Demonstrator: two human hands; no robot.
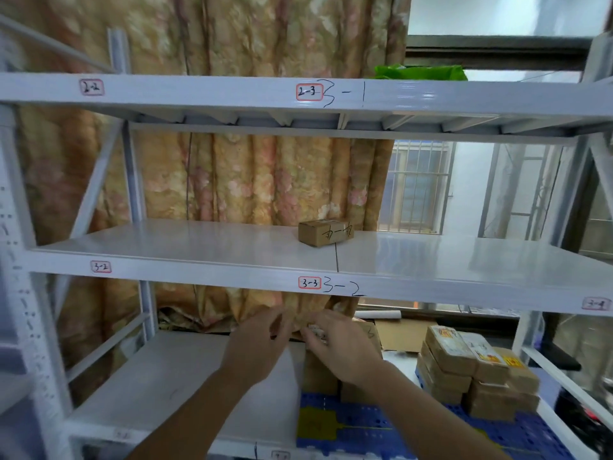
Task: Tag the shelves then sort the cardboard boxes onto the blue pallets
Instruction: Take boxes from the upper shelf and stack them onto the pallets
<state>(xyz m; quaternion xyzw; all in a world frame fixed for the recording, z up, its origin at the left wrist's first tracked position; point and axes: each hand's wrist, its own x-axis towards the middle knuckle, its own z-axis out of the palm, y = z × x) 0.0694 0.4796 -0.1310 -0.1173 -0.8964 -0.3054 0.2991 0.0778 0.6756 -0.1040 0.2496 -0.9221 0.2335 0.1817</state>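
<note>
Grey shelving (331, 257) fills the view; left hand (262, 346) and right hand (341, 350) are both pinching a small tag (316, 329). Boxes (477, 376) are sitting on the blue pallet (365, 426). Probably best peeling slowly, then pressing it flat.

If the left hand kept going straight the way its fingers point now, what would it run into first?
Probably the right hand: the left hand points up and rightward, its fingers nearly meeting the small pale item that hand pinches. Beyond hangs the floral orange curtain. Depth is hard to judge.
</note>
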